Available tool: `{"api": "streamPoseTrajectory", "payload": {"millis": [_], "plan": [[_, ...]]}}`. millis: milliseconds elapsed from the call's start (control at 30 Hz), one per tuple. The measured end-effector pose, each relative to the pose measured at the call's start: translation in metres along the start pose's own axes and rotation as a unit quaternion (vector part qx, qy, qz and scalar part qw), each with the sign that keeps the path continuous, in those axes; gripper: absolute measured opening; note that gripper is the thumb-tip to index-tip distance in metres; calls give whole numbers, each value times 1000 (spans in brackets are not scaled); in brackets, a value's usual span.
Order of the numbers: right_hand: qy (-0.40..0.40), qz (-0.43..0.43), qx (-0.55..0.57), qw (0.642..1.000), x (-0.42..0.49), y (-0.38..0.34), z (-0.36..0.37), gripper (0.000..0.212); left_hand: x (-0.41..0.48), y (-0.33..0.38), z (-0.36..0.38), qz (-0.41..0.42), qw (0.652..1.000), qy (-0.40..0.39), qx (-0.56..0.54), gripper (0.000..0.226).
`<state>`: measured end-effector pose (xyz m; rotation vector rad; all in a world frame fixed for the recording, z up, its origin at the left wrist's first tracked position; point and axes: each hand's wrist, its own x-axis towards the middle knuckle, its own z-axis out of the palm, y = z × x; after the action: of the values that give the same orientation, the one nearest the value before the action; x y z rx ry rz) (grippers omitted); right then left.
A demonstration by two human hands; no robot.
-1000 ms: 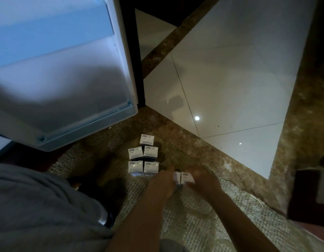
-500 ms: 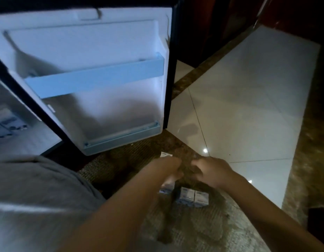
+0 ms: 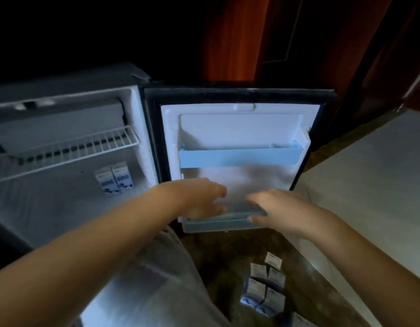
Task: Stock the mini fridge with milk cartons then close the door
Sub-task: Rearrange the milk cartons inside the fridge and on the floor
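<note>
Dim light covers a floor of pale glossy tiles (image 3: 369, 185) edged by a brown mottled band (image 3: 218, 256), with a dark wooden panel behind. At the left stands the small grey mini fridge (image 3: 51, 208) with its black-framed white-lined door (image 3: 239, 128) swung wide open to the right. A white wire shelf (image 3: 62, 149) crosses the cabinet, and below it two white-and-blue milk cartons (image 3: 114, 179) stand upright side by side on the fridge floor, touching each other.

Both hands hover in front of the door's lower pale-blue rail (image 3: 218, 224). The left hand (image 3: 202, 199) and the right hand (image 3: 275, 208) face each other with fingers loosely spread, and no carton shows in either, though blur softens the fingertips. The upper pale-blue door rail (image 3: 239, 156) holds nothing that I can see.

A cluster of at least five more small white milk cartons (image 3: 265, 284) sits on the brown floor near the person's grey-clad knee (image 3: 145, 279), well apart from the fridge.

By my reckoning the stocking is barely begun: two cartons are in, the floor cluster waits to be loaded, and the door is not yet closed.
</note>
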<state>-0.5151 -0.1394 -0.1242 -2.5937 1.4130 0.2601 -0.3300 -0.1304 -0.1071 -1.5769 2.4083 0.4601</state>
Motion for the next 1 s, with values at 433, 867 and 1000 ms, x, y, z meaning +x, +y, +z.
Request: {"api": "streamPoseTrajectory", "payload": {"millis": [433,867,1000], "plan": [[25,-148,-87,985,92,-129,-81,36,-111,-136,-20,-174,977,48,-114,35],[-62,-161,-106,979,224,-244,-39,24,-91,-250,44,-311,926,77,-202,39],[-86,-133,-103,982,262,-249,-17,35,-73,-276,60,-314,926,74,-196,40]]}}
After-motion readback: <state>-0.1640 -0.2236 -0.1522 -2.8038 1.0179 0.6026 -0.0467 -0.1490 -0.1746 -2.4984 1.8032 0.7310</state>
